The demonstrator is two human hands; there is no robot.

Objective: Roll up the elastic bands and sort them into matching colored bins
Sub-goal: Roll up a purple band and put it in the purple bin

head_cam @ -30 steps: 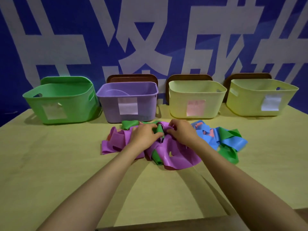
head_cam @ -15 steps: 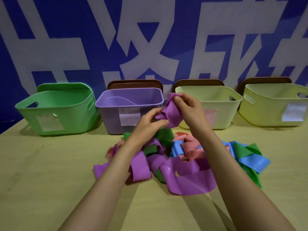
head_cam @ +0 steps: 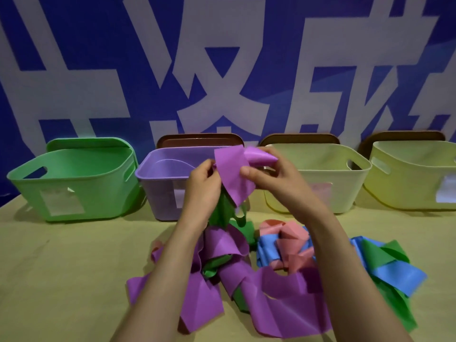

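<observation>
Hands have come up off the surface since a second ago and now hold one end of the purple band (head_cam: 232, 178) at bin-rim height: the left hand (head_cam: 202, 186) pinches its near edge, and the right hand (head_cam: 278, 183) grips the folded tip between thumb and fingers. The rest of it trails down beneath the hands into the pile of bands (head_cam: 283, 304) on the surface (head_cam: 61, 267), with a green band (head_cam: 222, 211) hanging snagged just under the left hand. Rolling looks barely begun, and the green one likely needs shaking loose first; the purple bin (head_cam: 158, 174) waits just behind the left hand.
</observation>
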